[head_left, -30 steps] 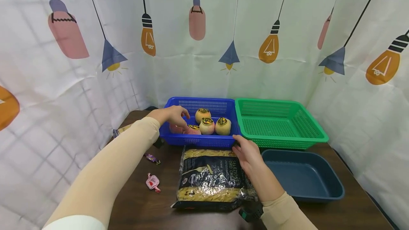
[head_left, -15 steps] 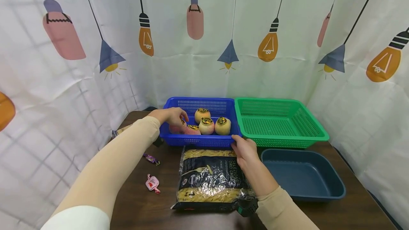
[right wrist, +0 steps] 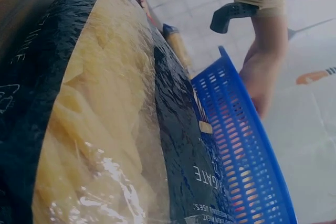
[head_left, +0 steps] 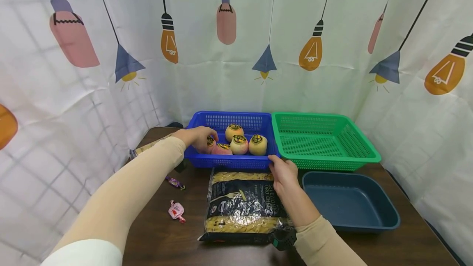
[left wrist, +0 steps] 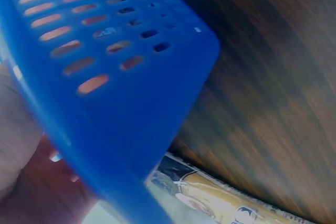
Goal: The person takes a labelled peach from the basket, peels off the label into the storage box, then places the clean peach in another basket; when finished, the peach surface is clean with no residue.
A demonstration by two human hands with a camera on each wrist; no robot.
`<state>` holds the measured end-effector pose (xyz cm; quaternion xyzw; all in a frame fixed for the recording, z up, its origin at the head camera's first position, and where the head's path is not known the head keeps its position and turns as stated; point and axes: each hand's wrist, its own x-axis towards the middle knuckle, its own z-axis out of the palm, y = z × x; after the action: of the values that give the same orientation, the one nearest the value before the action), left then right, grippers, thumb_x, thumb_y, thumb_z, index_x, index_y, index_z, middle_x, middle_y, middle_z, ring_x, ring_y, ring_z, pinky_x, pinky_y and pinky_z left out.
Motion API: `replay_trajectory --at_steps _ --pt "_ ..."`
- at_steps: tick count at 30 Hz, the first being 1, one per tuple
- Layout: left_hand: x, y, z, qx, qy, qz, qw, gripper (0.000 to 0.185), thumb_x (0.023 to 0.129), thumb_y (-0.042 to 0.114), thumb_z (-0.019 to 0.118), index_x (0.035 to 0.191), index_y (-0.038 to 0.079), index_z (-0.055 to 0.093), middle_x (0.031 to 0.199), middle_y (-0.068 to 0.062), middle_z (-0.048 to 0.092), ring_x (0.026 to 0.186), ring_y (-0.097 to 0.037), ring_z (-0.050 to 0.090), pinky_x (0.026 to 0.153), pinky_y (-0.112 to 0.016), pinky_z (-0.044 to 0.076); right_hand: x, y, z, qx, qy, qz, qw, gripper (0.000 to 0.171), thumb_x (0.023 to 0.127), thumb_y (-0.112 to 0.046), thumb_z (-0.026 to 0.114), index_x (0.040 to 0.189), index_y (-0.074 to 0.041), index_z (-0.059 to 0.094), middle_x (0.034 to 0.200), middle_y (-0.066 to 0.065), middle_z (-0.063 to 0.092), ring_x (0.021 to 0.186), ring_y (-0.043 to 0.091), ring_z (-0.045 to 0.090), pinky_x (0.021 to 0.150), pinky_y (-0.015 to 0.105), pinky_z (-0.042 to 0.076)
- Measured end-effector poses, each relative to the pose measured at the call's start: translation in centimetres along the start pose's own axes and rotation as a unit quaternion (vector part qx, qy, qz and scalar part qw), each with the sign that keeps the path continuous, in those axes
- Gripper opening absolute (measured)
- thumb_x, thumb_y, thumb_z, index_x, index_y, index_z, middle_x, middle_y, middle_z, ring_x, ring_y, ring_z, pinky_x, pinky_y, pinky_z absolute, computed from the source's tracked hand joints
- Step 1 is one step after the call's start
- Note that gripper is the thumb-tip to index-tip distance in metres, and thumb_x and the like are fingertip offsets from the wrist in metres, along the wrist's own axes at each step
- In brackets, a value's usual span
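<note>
Lying nearest on the dark table (head_left: 162,237) is a bag of penne pasta (head_left: 242,206), its long axis running from the near edge toward the baskets, its far end just short of the blue basket (head_left: 230,161). The right hand (head_left: 284,175) is resting across the bag's far right corner, fingers curling loosely over the plastic with the tips at the basket's front rim; whether they are truly clamping it cannot be told. Left of the bag, two wrapped candies (head_left: 176,210) are sitting well apart from it on bare wood. To the right, a dark blue tray (head_left: 384,221) is lying near the bag, with a strip of table between them.

Farther back, the left hand (head_left: 197,136) is reaching over the blue basket's left wall, fingers curling around the leftmost wrapped fruit (head_left: 207,145), which is lying inside the basket's left end beside four more fruits (head_left: 239,145). A green basket (head_left: 363,157) is standing rim to rim against the blue one's right side. A printed curtain (head_left: 258,32) is closing in the table behind and at both sides.
</note>
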<state>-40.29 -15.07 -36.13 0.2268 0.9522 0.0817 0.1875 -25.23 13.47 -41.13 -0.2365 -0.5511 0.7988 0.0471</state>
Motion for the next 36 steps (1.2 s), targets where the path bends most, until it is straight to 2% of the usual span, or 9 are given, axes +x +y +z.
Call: replay_trajectory --at_steps 2,5,10,14,19,23,29,32,36 --pt "-0.2 0.0 0.1 0.013 0.010 0.012 0.9998 0.044 0.099 0.022 0.075 0.142 0.016 0.071 0.146 -0.017 0.065 0.106 -0.027 0.061 0.077 -0.032 0.051 0.0 0.1 0.0 0.005 0.007 -0.002 1.000 0.076 0.107 -0.006 0.066 0.171 0.007 0.026 0.179 0.028 0.026 0.166 0.040 0.038 0.132 0.043 0.041" --pt "-0.4 0.0 0.2 0.029 0.026 0.022 0.9990 0.042 0.099 0.021 0.076 0.140 0.015 0.072 0.146 -0.016 0.067 0.112 -0.028 0.061 0.084 -0.035 0.055 0.0 0.3 0.2 0.009 0.012 -0.005 1.000 0.076 0.107 -0.005 0.066 0.170 0.008 0.027 0.179 0.028 0.026 0.166 0.040 0.037 0.132 0.043 0.041" --pt "-0.7 -0.4 0.6 0.031 0.049 0.032 0.9978 0.040 0.096 0.017 0.078 0.136 0.014 0.075 0.146 -0.014 0.070 0.121 -0.029 0.065 0.089 -0.041 0.061 -0.1 0.6 0.4 0.008 0.013 -0.008 1.000 0.077 0.106 -0.005 0.065 0.170 0.008 0.026 0.180 0.028 0.023 0.167 0.040 0.035 0.133 0.043 0.040" --pt "-0.9 -0.7 0.5 0.027 0.094 0.054 0.9937 0.047 0.088 0.013 0.085 0.134 0.012 0.076 0.140 -0.014 0.073 0.121 -0.030 0.067 0.092 -0.044 0.063 0.0 0.8 0.5 0.012 0.016 -0.011 1.000 0.075 0.105 -0.005 0.066 0.169 0.009 0.029 0.179 0.027 0.027 0.167 0.038 0.036 0.132 0.042 0.040" --pt "-1.6 -1.2 -0.4 -0.017 0.154 0.052 0.9866 0.066 0.081 0.006 0.093 0.143 0.013 0.071 0.148 -0.016 0.068 0.132 -0.037 0.065 0.098 -0.052 0.063 0.2 0.8 0.5 0.021 0.021 -0.018 0.999 0.073 0.105 -0.005 0.067 0.167 0.010 0.032 0.177 0.026 0.030 0.166 0.037 0.038 0.132 0.042 0.041" --pt "-3.0 -1.7 -1.1 -0.066 0.211 0.046 0.9741 0.074 0.079 0.008 0.096 0.148 0.009 0.068 0.151 -0.019 0.067 0.136 -0.041 0.064 0.104 -0.057 0.060 0.3 0.8 0.6 0.025 0.024 -0.024 0.999 0.072 0.104 -0.004 0.067 0.166 0.010 0.033 0.176 0.026 0.032 0.165 0.037 0.039 0.132 0.042 0.042" --pt "-4.9 -2.0 -1.3 -0.116 0.279 0.034 0.9526 0.078 0.077 0.015 0.099 0.149 0.012 0.068 0.148 -0.016 0.065 0.131 -0.038 0.063 0.101 -0.056 0.059 0.3 0.9 0.6 0.018 0.023 -0.025 0.999 0.073 0.105 -0.005 0.068 0.167 0.009 0.033 0.176 0.026 0.031 0.166 0.037 0.039 0.131 0.042 0.042" --pt "-5.5 -1.5 -1.0 -0.136 0.317 0.039 0.9380 0.076 0.077 0.019 0.100 0.147 0.014 0.070 0.147 -0.016 0.064 0.131 -0.038 0.061 0.104 -0.058 0.058 0.2 1.0 0.5 0.014 0.023 -0.024 0.999 0.073 0.105 -0.006 0.068 0.167 0.009 0.033 0.177 0.026 0.031 0.166 0.037 0.039 0.131 0.042 0.042" --pt "-6.4 -0.1 -0.5 -0.168 0.363 0.064 0.9144 0.075 0.076 0.019 0.101 0.145 0.017 0.072 0.146 -0.013 0.062 0.130 -0.036 0.061 0.105 -0.057 0.057 0.1 0.9 0.3 0.016 0.020 -0.024 0.999 0.073 0.106 -0.007 0.068 0.167 0.009 0.033 0.177 0.027 0.031 0.166 0.037 0.039 0.131 0.041 0.043"
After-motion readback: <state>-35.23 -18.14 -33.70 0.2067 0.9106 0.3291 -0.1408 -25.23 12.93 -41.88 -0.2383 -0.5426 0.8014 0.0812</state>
